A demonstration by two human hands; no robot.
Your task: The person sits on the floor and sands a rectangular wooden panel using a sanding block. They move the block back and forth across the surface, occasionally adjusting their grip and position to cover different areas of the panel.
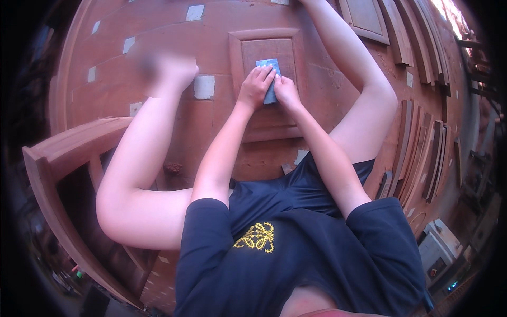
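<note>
A small blue-grey rectangular sheet of sandpaper lies on a reddish-brown wooden panel door between my legs. My left hand is on top of the sheet, its fingers pressed together over the sheet's left and middle part. Along the right edge my right hand grips the sheet, with its fingertips close to those of the left. Both hands bear down on the door's flat inner panel, inside its raised frame. The underside of the sheet is hidden.
A curved wooden frame stands beside my left leg. Several wooden strips lie to the right, with another panel door and longer boards farther off. A white box-shaped device sits at lower right. Pale patches mark the reddish surface.
</note>
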